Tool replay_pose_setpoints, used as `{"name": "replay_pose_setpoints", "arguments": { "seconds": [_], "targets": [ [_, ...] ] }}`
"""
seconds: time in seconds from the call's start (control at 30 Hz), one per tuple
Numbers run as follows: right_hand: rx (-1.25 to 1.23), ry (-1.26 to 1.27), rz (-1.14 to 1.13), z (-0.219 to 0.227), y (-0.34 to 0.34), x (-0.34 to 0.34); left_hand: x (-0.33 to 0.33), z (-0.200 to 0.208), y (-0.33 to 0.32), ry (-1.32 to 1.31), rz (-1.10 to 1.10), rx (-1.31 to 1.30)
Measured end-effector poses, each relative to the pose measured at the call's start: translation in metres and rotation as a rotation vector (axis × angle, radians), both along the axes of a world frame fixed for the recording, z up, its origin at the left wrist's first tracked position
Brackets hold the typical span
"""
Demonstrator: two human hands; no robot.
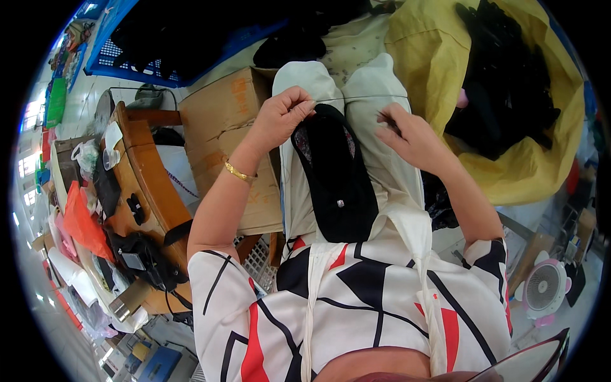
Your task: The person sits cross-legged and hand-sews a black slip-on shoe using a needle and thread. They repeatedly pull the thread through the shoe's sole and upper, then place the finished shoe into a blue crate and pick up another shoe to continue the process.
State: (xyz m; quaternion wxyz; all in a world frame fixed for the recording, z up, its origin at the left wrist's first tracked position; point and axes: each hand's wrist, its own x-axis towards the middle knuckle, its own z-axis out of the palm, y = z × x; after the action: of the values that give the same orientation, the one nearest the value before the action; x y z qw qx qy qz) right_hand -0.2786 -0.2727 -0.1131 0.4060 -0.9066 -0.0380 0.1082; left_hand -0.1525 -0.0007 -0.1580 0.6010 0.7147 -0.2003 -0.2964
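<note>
A black slip-on shoe (347, 204) with a patterned lining and a small shiny ornament lies on my lap, over a pale apron (388, 172). My left hand (283, 119), with a gold bracelet (238, 172) on its wrist, pinches at the far end of the shoe's opening. From its fingertips a thin dark thread (363, 98) runs taut to the right, toward my right hand (410, 137). That hand is raised beside the shoe, apart from it, with curled fingers. Something small and dark shows at its fingertips, too small to name.
To the left stand a cardboard box (219, 121) and a wooden table (149, 184) with a black bag (143, 258). A blue crate (102, 60) of black items is at the far left. At right are a yellow sack (426, 38) of black items and a fan (544, 286).
</note>
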Motion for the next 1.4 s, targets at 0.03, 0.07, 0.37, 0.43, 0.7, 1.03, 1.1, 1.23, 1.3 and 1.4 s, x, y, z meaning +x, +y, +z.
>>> {"name": "replay_pose_setpoints", "arguments": {
  "seconds": [0.03, 0.07, 0.37, 0.43, 0.7, 1.03, 1.1, 1.23, 1.3, 1.4],
  "targets": [
    [-0.003, -0.031, 0.023, 0.000, 0.003, 0.010, 0.001, 0.000, -0.002, -0.015, -0.012, 0.009],
    [-0.010, -0.057, 0.050, -0.001, 0.008, 0.019, 0.002, 0.001, -0.002, -0.030, -0.022, 0.021],
    [-0.108, -0.096, 0.234, -0.004, 0.031, 0.073, 0.006, 0.007, -0.008, -0.071, -0.043, 0.080],
    [-0.086, -0.136, 0.256, -0.010, 0.031, 0.076, 0.007, 0.005, -0.009, -0.077, -0.056, 0.090],
    [-0.105, -0.076, 0.286, -0.011, 0.033, 0.084, 0.011, 0.007, -0.016, -0.119, -0.078, 0.107],
    [0.006, 0.011, 0.246, -0.016, 0.033, 0.085, 0.011, 0.008, -0.018, -0.155, -0.082, 0.130],
    [0.022, -0.003, 0.244, -0.020, 0.033, 0.084, 0.012, 0.008, -0.019, -0.144, -0.082, 0.129],
    [0.055, 0.068, 0.208, -0.022, 0.032, 0.080, 0.011, 0.005, -0.019, -0.112, -0.075, 0.125],
    [0.061, 0.017, 0.178, -0.023, 0.033, 0.077, 0.011, 0.006, -0.020, -0.131, -0.067, 0.128],
    [0.046, -0.013, 0.160, -0.022, 0.031, 0.076, 0.011, 0.004, -0.019, -0.111, -0.066, 0.128]
  ]
}}
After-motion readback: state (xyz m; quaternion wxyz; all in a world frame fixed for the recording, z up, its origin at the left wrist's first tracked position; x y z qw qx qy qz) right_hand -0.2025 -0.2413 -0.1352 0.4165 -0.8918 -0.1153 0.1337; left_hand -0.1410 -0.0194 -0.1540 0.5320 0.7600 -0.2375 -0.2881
